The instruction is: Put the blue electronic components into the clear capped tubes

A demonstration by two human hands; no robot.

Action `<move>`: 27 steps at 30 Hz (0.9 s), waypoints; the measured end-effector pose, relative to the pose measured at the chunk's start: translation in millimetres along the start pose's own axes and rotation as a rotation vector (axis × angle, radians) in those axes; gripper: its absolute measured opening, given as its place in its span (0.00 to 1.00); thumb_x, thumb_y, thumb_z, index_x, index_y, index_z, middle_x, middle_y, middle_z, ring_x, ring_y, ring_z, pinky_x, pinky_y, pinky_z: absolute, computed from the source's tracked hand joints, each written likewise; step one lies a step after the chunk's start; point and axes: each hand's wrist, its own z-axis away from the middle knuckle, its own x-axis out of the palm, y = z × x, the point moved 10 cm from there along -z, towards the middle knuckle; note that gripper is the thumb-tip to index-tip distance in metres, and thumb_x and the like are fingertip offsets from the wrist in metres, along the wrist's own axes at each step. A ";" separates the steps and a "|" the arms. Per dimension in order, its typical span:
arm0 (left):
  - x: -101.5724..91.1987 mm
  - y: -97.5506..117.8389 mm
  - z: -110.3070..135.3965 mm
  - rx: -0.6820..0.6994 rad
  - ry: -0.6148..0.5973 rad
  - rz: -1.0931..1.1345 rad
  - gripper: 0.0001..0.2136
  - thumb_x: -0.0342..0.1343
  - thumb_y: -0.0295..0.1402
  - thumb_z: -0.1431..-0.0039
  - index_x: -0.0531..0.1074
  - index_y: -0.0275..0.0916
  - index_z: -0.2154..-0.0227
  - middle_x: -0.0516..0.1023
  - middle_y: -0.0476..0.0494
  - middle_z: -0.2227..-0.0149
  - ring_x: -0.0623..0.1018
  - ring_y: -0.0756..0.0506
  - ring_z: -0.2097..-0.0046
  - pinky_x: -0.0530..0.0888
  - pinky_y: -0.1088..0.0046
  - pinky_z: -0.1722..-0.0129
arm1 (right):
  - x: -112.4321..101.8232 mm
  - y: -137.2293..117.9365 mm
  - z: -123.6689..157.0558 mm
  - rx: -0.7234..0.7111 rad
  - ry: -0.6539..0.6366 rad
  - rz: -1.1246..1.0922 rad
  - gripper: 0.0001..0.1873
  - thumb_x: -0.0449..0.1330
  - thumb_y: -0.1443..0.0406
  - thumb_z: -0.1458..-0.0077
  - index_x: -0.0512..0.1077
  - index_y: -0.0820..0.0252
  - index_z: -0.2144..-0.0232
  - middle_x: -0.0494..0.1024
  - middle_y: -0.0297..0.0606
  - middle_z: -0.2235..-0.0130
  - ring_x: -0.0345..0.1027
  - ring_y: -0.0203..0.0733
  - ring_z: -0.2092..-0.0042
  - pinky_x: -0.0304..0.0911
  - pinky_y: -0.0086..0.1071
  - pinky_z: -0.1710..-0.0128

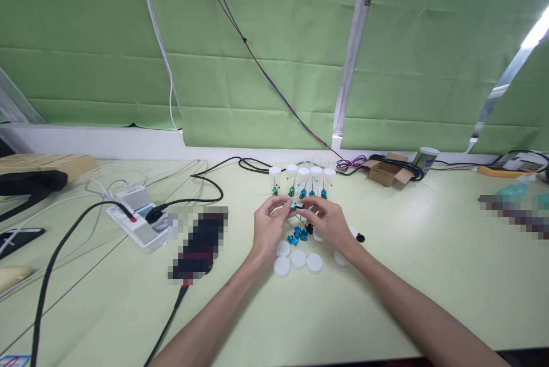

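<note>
The left hand (270, 227) and right hand (328, 223) meet at the fingertips over the work area, both pinched narrow on a small blue-and-black piece (294, 206), its exact form too small and too covered to tell. The black portion points toward the right hand; the piece's long axis appears to run roughly crosswise, left to right, though the fingers hide its ends. The cluster of loose glossy blue parts (297, 234) lies on the person's side of the grip, between the hands, touching neither and slightly nearer the left. A small black part (309, 228) sits at the cluster's right edge. Directly beyond the grip, on the far side, stands a row of five clear upright cylindrical containers with white tops (303, 175); green or blue parts with thin wire leads show at their bases, whether inside or in front cannot be told. Round white plastic lids (314, 263) lie flat nearer the person, some partly covered by the right hand and forearm. Further out on the pale green tabletop (407, 298) are a white power strip (143, 235), left, and an unfolded brown cardboard box (381, 175), far right of the containers.
</note>
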 end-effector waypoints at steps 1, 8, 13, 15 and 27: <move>0.1 0.0 0.2 -0.002 0.001 -0.001 0.14 0.64 0.38 0.53 0.73 0.35 0.66 0.77 0.43 0.63 0.80 0.46 0.66 0.75 0.67 0.58 | 0.4 1.7 0.0 0.020 -0.004 -0.020 0.11 0.61 0.60 0.47 0.74 0.57 0.62 0.78 0.38 0.66 0.70 0.39 0.71 0.65 0.31 0.73; 1.9 -1.0 0.5 -0.013 -0.020 0.000 0.14 0.64 0.38 0.53 0.73 0.36 0.65 0.77 0.43 0.61 0.80 0.45 0.66 0.74 0.68 0.59 | 6.8 13.1 -0.2 0.135 -0.043 -0.236 0.12 0.61 0.57 0.47 0.70 0.58 0.63 0.77 0.36 0.71 0.69 0.37 0.77 0.65 0.31 0.75; 3.9 0.6 0.9 -0.002 -0.040 -0.014 0.14 0.64 0.39 0.53 0.72 0.36 0.65 0.77 0.42 0.61 0.80 0.45 0.66 0.74 0.69 0.60 | 11.6 20.8 0.1 0.210 -0.051 -0.367 0.15 0.60 0.54 0.47 0.68 0.58 0.65 0.76 0.35 0.74 0.66 0.34 0.80 0.58 0.26 0.82; 4.4 0.2 0.7 -0.003 -0.046 -0.020 0.15 0.64 0.39 0.53 0.72 0.36 0.65 0.77 0.42 0.61 0.80 0.45 0.66 0.74 0.69 0.60 | 12.6 22.2 0.0 0.234 -0.052 -0.389 0.16 0.60 0.53 0.47 0.67 0.58 0.66 0.76 0.34 0.75 0.65 0.34 0.81 0.56 0.25 0.84; 4.9 -3.2 -0.3 0.006 -0.057 -0.029 0.14 0.64 0.39 0.53 0.72 0.37 0.65 0.77 0.41 0.60 0.81 0.43 0.62 0.73 0.69 0.59 | 18.0 28.2 0.3 0.295 -0.053 -0.450 0.19 0.59 0.49 0.48 0.65 0.59 0.72 0.76 0.34 0.77 0.65 0.35 0.83 0.53 0.25 0.87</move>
